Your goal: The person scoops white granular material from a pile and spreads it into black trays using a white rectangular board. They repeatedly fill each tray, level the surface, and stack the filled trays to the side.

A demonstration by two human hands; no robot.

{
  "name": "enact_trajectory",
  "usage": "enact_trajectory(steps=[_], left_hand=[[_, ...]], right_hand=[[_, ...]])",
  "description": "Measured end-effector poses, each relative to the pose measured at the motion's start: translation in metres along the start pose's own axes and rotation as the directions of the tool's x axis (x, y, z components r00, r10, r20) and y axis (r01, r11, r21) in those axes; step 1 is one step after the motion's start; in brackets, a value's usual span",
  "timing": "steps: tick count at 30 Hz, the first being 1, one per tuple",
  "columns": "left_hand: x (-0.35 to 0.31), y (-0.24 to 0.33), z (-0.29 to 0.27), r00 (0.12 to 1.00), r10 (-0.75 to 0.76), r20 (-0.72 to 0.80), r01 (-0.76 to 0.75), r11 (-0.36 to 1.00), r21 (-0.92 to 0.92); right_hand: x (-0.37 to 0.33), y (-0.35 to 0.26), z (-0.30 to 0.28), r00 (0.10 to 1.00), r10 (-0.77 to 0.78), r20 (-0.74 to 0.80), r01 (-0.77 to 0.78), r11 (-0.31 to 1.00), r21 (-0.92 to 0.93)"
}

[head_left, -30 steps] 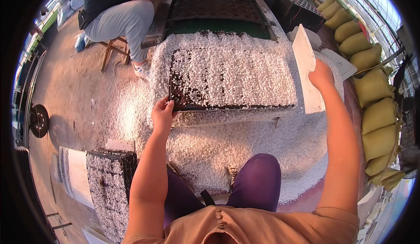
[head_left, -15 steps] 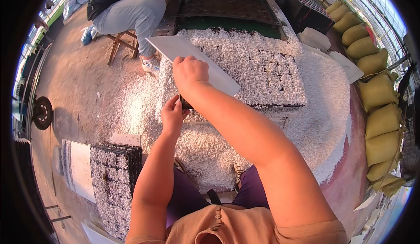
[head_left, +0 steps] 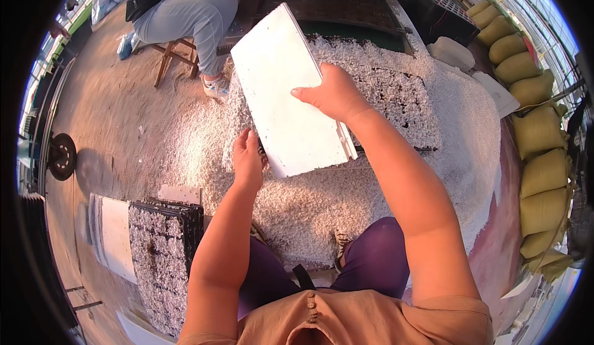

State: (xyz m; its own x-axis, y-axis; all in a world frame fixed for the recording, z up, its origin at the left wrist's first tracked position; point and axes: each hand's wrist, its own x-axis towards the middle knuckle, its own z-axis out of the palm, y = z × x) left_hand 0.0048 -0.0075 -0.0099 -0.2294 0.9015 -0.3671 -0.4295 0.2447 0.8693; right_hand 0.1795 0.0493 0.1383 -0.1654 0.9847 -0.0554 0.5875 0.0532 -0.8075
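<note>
A flat white board (head_left: 281,91) is tilted up over a black seedling tray (head_left: 399,107) covered with white granules. My right hand (head_left: 334,94) grips the board's right edge, thumb lying across its face. Beside the board's lower left edge, my left hand (head_left: 247,162) is closed at the near left edge of the tray, its fingers partly hidden. The board covers much of the tray's left half. Dark cell edges show through the granules on the tray's right side.
White granules (head_left: 467,135) spread widely around the tray. Stacked, granule-filled trays (head_left: 158,246) stand at lower left. Yellow-green sacks (head_left: 541,132) line the right side. Across from me, a person in light trousers (head_left: 192,20) sits on a wooden stool (head_left: 167,60). A black crate (head_left: 439,20) stands far right.
My right hand has moved right and turned, swinging the white board up so its broad face shows. My left hand has stayed near the tray's edge.
</note>
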Motion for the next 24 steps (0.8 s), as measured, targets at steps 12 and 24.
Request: enact_trajectory(steps=[12,24], left_hand=[[0.007,0.006,0.005,0.986,-0.159,0.044,0.154,0.982,0.113],[0.017,0.021,0.019,0.978,-0.199,-0.056,0.205,0.97,0.133]], right_hand=[[-0.059,0.21,-0.17,0.89,0.388,-0.241,-0.244,0.849,0.469],[-0.105,0.222,-0.27,0.861,0.344,-0.375,-0.183,0.897,0.403]])
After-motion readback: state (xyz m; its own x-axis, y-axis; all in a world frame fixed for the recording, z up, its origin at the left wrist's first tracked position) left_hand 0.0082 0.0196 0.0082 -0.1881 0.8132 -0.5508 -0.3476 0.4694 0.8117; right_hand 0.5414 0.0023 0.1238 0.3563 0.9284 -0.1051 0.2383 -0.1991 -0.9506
